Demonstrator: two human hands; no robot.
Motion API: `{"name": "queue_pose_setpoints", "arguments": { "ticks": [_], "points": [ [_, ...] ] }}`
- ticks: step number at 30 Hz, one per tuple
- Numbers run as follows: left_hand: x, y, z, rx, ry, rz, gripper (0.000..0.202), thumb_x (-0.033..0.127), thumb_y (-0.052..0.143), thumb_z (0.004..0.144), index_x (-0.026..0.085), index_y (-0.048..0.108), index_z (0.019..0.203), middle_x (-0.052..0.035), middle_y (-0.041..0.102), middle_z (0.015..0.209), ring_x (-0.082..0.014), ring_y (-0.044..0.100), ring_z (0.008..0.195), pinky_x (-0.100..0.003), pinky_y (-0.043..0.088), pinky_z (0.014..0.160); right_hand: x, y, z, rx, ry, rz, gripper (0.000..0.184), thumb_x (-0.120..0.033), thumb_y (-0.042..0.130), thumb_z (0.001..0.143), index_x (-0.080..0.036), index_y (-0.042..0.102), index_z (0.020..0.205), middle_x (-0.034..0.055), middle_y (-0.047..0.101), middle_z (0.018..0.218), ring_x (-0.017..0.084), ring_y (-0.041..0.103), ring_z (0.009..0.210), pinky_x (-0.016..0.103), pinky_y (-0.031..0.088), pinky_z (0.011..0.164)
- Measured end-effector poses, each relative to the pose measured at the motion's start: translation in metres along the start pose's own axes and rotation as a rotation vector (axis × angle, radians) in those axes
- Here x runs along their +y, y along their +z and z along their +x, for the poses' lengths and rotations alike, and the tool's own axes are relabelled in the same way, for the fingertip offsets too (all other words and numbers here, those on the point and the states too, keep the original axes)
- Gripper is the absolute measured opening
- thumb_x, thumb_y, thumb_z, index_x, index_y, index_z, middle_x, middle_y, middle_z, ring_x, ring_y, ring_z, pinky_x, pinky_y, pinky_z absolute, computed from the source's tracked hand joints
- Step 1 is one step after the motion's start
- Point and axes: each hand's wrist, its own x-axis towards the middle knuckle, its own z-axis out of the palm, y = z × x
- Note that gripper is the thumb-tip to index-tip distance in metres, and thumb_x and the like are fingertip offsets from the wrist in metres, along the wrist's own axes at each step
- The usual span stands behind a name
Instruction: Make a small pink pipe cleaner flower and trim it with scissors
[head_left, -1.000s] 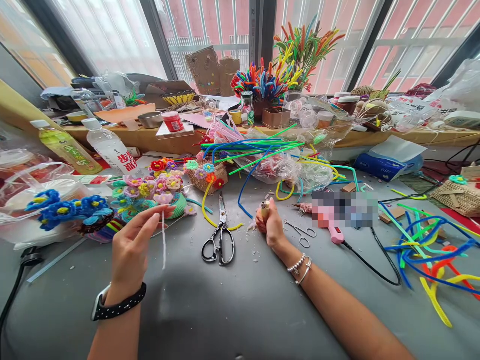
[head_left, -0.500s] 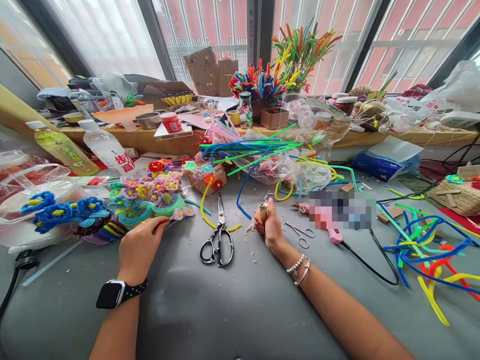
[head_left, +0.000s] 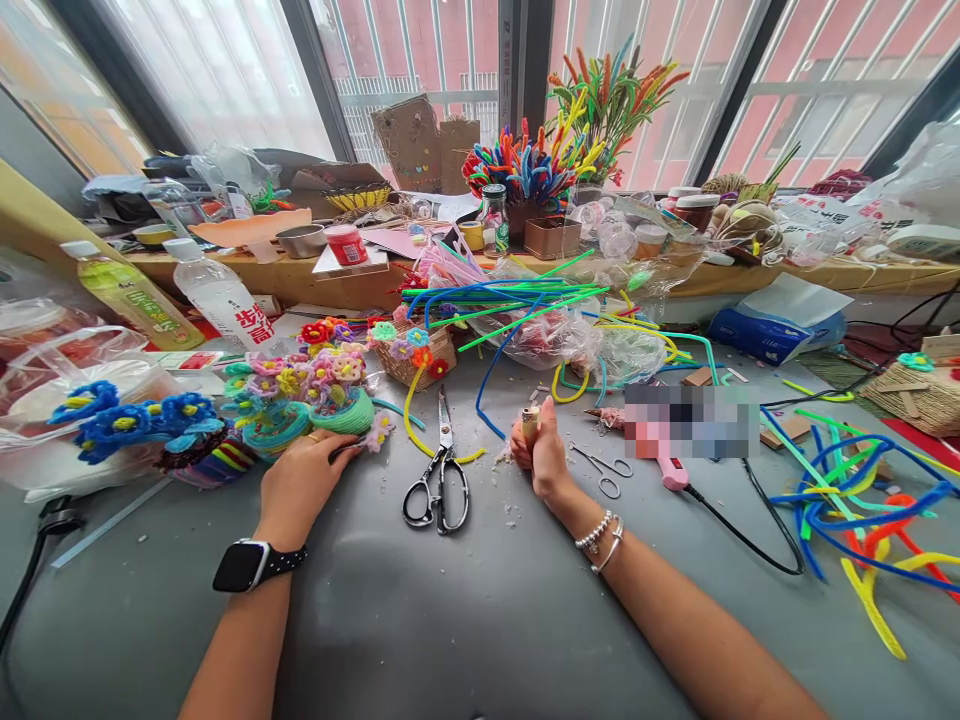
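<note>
My left hand [head_left: 304, 485] is closed in a pinch on a small pale pink fuzzy flower [head_left: 379, 432], just in front of a mint-green pot [head_left: 342, 412] of flowers. Fingers wrap round a beige lighter [head_left: 530, 424] in my right hand [head_left: 550, 458], which stays upright over the table with its metal top showing. Between the hands lie large black-handled scissors [head_left: 439, 490], blades pointing away from me. Right of my right hand rest small silver scissors [head_left: 606, 470] and a pink glue gun [head_left: 660, 440], partly blurred out.
Blue fuzzy flowers [head_left: 124, 425] and bottles [head_left: 221, 295] stand at the left. Green and blue pipe cleaners [head_left: 502, 300] lie on plastic bags at the back. More bent pipe cleaners [head_left: 862, 500] spread at the right, past the glue gun's black cord [head_left: 739, 538].
My left hand has shifted a little to the right, and the pink flower in it has turned more upright. My right hand has kept its place with the lighter.
</note>
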Motion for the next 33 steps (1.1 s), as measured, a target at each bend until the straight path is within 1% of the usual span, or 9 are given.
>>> {"name": "queue_pose_setpoints", "arguments": {
  "ticks": [4,7,11,15,18,20,24,27,33],
  "points": [
    [-0.001,0.001,0.0,-0.004,-0.016,0.026,0.031,0.036,0.039,0.078,0.019,0.063,0.086,-0.0077,0.065,0.088,-0.0234,0.06,0.079,-0.027,0.04,0.057,-0.003,0.003,-0.002,-0.039,-0.051,-0.046,0.063,-0.075,0.013,0.067,-0.019,0.034,0.046,-0.0053,0.028,0.039,0.006,0.022,0.033,0.02,0.017,0.034],
    [0.003,-0.002,0.0,-0.028,-0.062,0.011,0.03,0.034,0.038,0.079,0.018,0.061,0.087,-0.0086,0.065,0.087,-0.0234,0.06,0.076,-0.027,0.038,0.054,-0.004,0.007,-0.003,-0.082,-0.116,-0.096,0.063,-0.072,0.011,0.069,-0.019,0.045,0.065,-0.0024,0.04,0.052,0.009,0.035,0.043,0.021,0.029,0.04],
    [0.006,-0.006,-0.002,0.003,-0.131,-0.02,0.031,0.033,0.034,0.08,0.017,0.058,0.09,-0.0101,0.065,0.085,-0.024,0.06,0.074,-0.027,0.037,0.053,0.001,0.007,-0.001,-0.093,-0.197,-0.241,0.037,-0.055,0.038,0.074,-0.02,0.041,0.088,-0.0002,0.049,0.07,0.012,0.046,0.058,0.021,0.037,0.05],
    [0.003,-0.002,-0.003,0.06,-0.115,-0.111,0.027,0.03,0.035,0.08,0.016,0.056,0.089,-0.0109,0.064,0.086,-0.0233,0.06,0.078,-0.028,0.039,0.06,-0.001,0.008,-0.001,-0.086,-0.28,-0.46,0.023,-0.037,0.035,0.083,-0.02,0.041,0.096,0.0027,0.056,0.08,0.014,0.05,0.073,0.025,0.039,0.064],
    [-0.001,0.003,-0.003,0.112,-0.084,-0.176,0.026,0.028,0.034,0.078,0.014,0.055,0.086,-0.0121,0.063,0.086,-0.023,0.059,0.079,-0.029,0.04,0.066,-0.006,0.011,-0.003,-0.06,-0.337,-0.657,0.018,-0.031,0.04,0.083,-0.019,0.052,0.087,0.0036,0.057,0.082,0.017,0.047,0.081,0.029,0.033,0.077],
    [-0.002,0.004,-0.004,0.137,-0.059,-0.193,0.025,0.028,0.034,0.078,0.015,0.055,0.083,-0.0112,0.063,0.083,-0.0226,0.059,0.077,-0.029,0.04,0.066,-0.009,0.014,-0.002,-0.038,-0.356,-0.783,0.016,-0.031,0.048,0.08,-0.019,0.057,0.074,0.0043,0.054,0.08,0.018,0.044,0.082,0.03,0.03,0.078],
    [-0.002,0.003,-0.007,0.219,-0.044,-0.216,0.024,0.032,0.036,0.078,0.018,0.056,0.079,-0.0084,0.064,0.08,-0.0219,0.06,0.075,-0.028,0.041,0.065,-0.01,0.023,0.009,-0.04,-0.332,-0.972,0.022,-0.028,0.054,0.077,-0.017,0.057,0.058,0.0022,0.047,0.068,0.015,0.043,0.067,0.026,0.031,0.065],
    [-0.002,0.002,-0.008,0.285,-0.053,-0.254,0.024,0.034,0.038,0.077,0.019,0.056,0.078,-0.0085,0.065,0.08,-0.0224,0.06,0.075,-0.029,0.041,0.066,-0.008,0.03,0.023,-0.032,-0.307,-1.065,0.024,-0.031,0.056,0.076,-0.017,0.057,0.056,0.0009,0.047,0.062,0.013,0.043,0.06,0.024,0.03,0.058],
    [-0.003,0.002,-0.01,0.262,-0.058,-0.227,0.021,0.029,0.037,0.077,0.021,0.056,0.078,-0.0088,0.065,0.081,-0.0238,0.06,0.074,-0.031,0.041,0.066,0.0,0.042,0.05,-0.009,-0.267,-1.179,0.018,-0.027,0.063,0.068,-0.016,0.06,0.054,0.0036,0.056,0.058,0.013,0.047,0.055,0.023,0.027,0.05]
  ]
}}
